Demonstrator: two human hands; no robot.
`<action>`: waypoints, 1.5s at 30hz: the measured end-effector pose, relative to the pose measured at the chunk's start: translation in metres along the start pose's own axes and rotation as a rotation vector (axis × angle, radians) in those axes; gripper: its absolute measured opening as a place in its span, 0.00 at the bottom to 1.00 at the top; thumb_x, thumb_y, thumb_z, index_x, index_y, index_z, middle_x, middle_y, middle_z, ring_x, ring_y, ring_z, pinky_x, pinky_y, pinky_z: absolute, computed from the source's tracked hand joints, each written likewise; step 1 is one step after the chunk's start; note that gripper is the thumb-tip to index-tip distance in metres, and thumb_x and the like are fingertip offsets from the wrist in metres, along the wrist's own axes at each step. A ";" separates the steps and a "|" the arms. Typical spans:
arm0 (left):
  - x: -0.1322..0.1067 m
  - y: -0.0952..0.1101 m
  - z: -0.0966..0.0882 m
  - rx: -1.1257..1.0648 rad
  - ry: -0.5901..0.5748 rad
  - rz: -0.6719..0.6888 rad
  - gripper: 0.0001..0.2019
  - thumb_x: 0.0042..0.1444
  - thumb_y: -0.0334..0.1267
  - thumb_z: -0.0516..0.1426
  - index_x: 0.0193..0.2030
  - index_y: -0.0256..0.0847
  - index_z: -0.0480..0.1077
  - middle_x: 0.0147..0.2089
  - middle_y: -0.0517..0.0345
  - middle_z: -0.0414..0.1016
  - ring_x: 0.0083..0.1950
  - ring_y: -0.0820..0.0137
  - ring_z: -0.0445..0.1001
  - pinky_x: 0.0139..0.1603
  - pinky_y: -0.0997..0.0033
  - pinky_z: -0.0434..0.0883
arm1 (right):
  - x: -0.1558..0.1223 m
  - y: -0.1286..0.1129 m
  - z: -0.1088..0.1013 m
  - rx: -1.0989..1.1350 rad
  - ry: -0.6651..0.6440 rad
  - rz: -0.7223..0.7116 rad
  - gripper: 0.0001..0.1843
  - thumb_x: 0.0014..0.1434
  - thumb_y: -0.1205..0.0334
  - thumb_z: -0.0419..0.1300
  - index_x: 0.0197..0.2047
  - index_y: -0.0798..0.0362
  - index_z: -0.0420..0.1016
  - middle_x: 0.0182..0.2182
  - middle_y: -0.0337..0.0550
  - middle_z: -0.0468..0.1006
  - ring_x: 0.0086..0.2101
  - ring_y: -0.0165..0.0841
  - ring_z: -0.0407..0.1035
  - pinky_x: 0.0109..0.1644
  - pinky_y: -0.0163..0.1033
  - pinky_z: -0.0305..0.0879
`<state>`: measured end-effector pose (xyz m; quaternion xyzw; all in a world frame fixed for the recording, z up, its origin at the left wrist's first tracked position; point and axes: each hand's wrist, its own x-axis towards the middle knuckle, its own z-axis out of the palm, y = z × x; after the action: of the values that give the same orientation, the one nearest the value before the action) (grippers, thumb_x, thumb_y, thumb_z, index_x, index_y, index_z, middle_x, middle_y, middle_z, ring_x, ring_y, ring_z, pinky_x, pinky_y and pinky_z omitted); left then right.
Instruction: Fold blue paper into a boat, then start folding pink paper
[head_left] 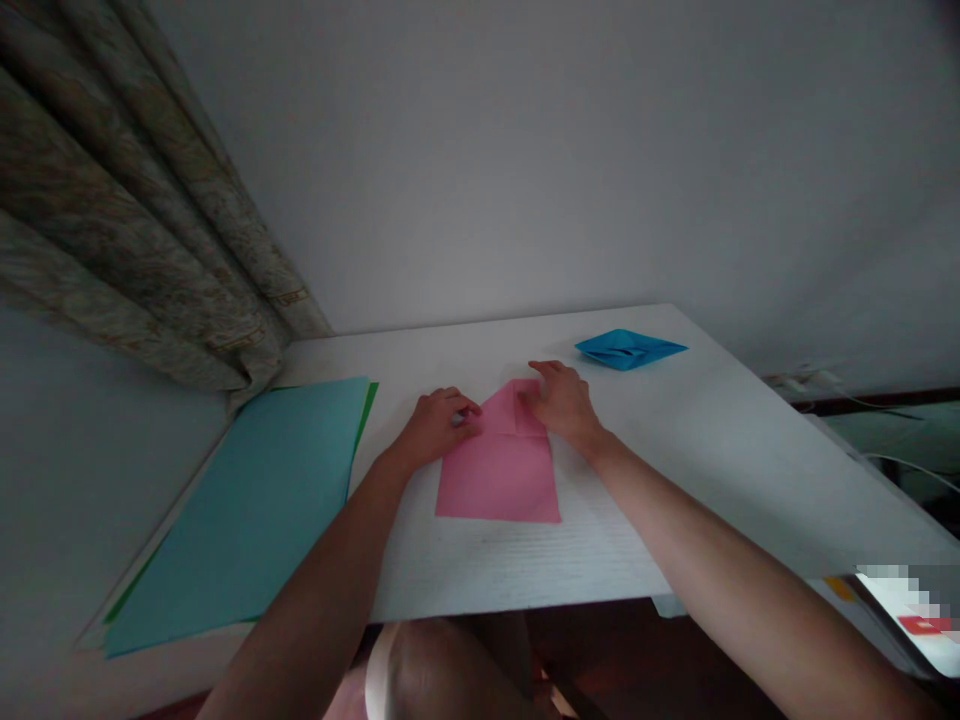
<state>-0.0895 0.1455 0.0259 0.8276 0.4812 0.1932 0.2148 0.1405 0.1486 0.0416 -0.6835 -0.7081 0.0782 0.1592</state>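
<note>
A sheet of pink paper [498, 480] lies on the white table before me. Its upper left corner is folded inward, making a slanted edge, and creases cross its upper part. My left hand [439, 425] is at that slanted edge, fingers bent, with thumb and fingertips on the paper. At the upper right corner, my right hand [564, 400] holds the paper, its thumb over the pink flap and its fingers at the far side. The right fingertips are partly hidden. Beyond my right hand sits a folded blue paper boat [626, 350].
Light blue and green paper sheets [255, 500] lie stacked at the table's left. A patterned curtain [165, 220] hangs beside them. The white table [465, 570] meets the wall behind. Cables [911, 465] and a partly blurred bright screen [919, 620] are at the right.
</note>
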 end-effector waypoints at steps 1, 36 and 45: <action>0.000 0.000 0.000 -0.008 -0.010 0.015 0.07 0.56 0.36 0.63 0.42 0.44 0.79 0.42 0.56 0.77 0.46 0.66 0.75 0.50 0.65 0.69 | -0.001 0.000 0.000 -0.032 -0.019 -0.062 0.32 0.60 0.55 0.59 0.66 0.53 0.65 0.62 0.54 0.69 0.59 0.51 0.63 0.61 0.56 0.60; -0.001 0.001 0.004 -0.479 0.181 -0.103 0.09 0.58 0.43 0.55 0.31 0.41 0.66 0.25 0.66 0.66 0.28 0.73 0.64 0.30 0.74 0.59 | 0.001 -0.008 0.006 1.212 -0.009 0.049 0.22 0.43 0.51 0.73 0.40 0.52 0.80 0.35 0.46 0.83 0.33 0.39 0.75 0.39 0.44 0.70; 0.000 0.007 0.004 -0.761 0.153 -0.173 0.16 0.53 0.50 0.61 0.36 0.36 0.72 0.31 0.58 0.75 0.30 0.72 0.70 0.29 0.75 0.63 | -0.013 -0.018 0.002 1.210 -0.260 0.224 0.22 0.37 0.53 0.76 0.34 0.59 0.82 0.33 0.50 0.83 0.29 0.37 0.73 0.30 0.40 0.68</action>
<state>-0.0825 0.1422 0.0260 0.6287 0.4576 0.3999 0.4852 0.1226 0.1353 0.0439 -0.5275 -0.4760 0.5637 0.4212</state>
